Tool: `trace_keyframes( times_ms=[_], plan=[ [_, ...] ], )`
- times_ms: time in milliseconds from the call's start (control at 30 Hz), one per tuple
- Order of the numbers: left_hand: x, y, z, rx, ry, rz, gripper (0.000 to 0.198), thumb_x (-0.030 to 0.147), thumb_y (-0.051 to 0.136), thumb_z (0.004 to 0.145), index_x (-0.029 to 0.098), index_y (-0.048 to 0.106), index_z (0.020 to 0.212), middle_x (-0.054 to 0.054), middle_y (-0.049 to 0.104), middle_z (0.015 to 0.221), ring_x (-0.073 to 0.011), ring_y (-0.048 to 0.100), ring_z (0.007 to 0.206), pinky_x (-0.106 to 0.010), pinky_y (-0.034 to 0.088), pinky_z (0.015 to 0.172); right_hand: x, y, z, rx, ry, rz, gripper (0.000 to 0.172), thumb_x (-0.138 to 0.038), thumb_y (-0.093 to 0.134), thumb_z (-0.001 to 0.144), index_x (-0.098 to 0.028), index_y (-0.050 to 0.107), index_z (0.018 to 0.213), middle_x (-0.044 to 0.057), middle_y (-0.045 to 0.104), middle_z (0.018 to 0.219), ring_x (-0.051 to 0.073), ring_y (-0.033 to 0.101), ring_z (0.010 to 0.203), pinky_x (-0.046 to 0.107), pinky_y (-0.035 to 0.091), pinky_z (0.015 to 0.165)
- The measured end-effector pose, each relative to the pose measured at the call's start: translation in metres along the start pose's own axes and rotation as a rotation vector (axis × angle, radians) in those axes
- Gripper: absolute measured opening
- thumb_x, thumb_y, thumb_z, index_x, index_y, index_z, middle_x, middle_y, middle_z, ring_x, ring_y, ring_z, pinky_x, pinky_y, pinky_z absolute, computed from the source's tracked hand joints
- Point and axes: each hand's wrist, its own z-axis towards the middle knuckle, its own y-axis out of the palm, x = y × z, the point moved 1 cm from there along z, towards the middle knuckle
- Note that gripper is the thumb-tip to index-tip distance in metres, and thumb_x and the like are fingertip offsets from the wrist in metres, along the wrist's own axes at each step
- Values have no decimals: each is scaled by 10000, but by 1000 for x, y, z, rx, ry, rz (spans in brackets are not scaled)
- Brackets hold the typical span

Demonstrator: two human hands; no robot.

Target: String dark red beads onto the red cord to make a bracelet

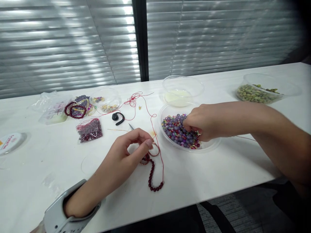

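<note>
My right hand [201, 121] reaches into a clear plastic bowl [167, 142] of mixed beads [178, 131], mostly purple, red and gold. Its fingers are curled, with the tips down among the beads. My left hand [132, 147] rests left of the bowl, thumb and forefinger pinched together; what lies between them is too small to make out. Beneath this hand is a pair of scissors [155, 151], its blade tip showing behind the knuckles. A strand of dark red beads [152, 176] curves on the table below my fingertips. Red thread [162, 161] runs up from its end.
A tangle of red thread [132, 99] and a black earpiece [118, 118] lie behind my left hand. Leftward are a bag of dark red beads [90, 131], bead bracelets [75, 110] and a spool [11, 142]. Clear tubs [183, 84] stand behind, one with green pieces [259, 93].
</note>
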Motion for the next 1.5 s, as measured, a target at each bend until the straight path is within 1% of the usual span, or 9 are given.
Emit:
trace_keyframes(
  times_ms=[100, 233, 433, 667, 833, 1033, 1167, 1267, 1500],
  plan=[
    [-1, 0, 1, -7, 8, 1, 172, 354, 528, 893, 220, 581, 798, 33, 565, 744, -94, 522, 696, -172, 455, 603, -2, -2, 2, -199, -27, -40, 158, -60, 594, 614, -160, 509, 526, -38, 484, 473, 66, 353, 435, 229, 231, 431],
    [-2, 0, 1, -8, 21, 12, 181, 357, 524, 895, 219, 579, 792, 37, 564, 739, -87, 519, 686, -163, 449, 595, -4, -6, 6, -204, -14, -68, 156, -11, 537, 606, -159, 536, 557, -28, 478, 502, 79, 362, 456, 236, 230, 445],
    [-1, 0, 2, 9, 22, 41, 192, 364, 522, 895, 221, 588, 785, 42, 561, 726, -77, 518, 666, -147, 447, 582, -6, -8, 10, -265, -29, -109, 132, -42, 494, 606, -166, 528, 582, 3, 506, 539, 104, 384, 470, 252, 248, 451],
    [-2, 1, 2, 1, 13, 42, 182, 363, 527, 893, 225, 587, 789, 47, 575, 730, -73, 523, 668, -143, 445, 583, -4, -12, 9, -267, -53, -15, 220, -16, 453, 627, -176, 595, 676, 17, 594, 637, 122, 475, 539, 251, 313, 498],
    [-2, 1, 1, -4, 15, 32, 188, 364, 529, 892, 217, 585, 789, 45, 567, 718, -71, 517, 646, -149, 448, 574, -1, -19, 5, -126, -180, 168, 199, -73, 472, 737, -216, 611, 752, -30, 617, 666, 107, 503, 562, 232, 343, 515],
    [0, 1, 0, -1, 32, 1, 176, 340, 526, 896, 211, 578, 788, 40, 575, 727, -77, 514, 663, -155, 453, 587, -16, -24, 1, 207, -293, 350, 226, -77, 540, 750, -218, 633, 901, -26, 670, 815, 114, 599, 705, 217, 403, 585],
    [1, 1, -2, -1, 53, -14, 152, 314, 532, 895, 207, 566, 792, 36, 585, 740, -82, 511, 661, -167, 451, 582, -30, -24, 1, 367, -326, 457, 189, -57, 561, 750, -180, 625, 879, -21, 670, 794, 100, 605, 710, 210, 436, 615],
    [2, 0, -3, -2, 78, 7, 144, 309, 522, 902, 210, 575, 812, 34, 577, 735, -85, 513, 667, -172, 441, 577, -36, -22, 2, 415, -353, 528, 163, -46, 589, 741, -162, 605, 854, -24, 665, 764, 87, 603, 687, 196, 452, 610],
    [3, 1, -3, -7, 115, -3, 135, 294, 510, 910, 228, 573, 811, 40, 569, 751, -87, 519, 691, -180, 442, 603, -42, -15, 7, 410, -369, 661, 137, -74, 647, 747, -162, 581, 830, -36, 661, 765, 76, 621, 714, 182, 484, 640]
  ],
)
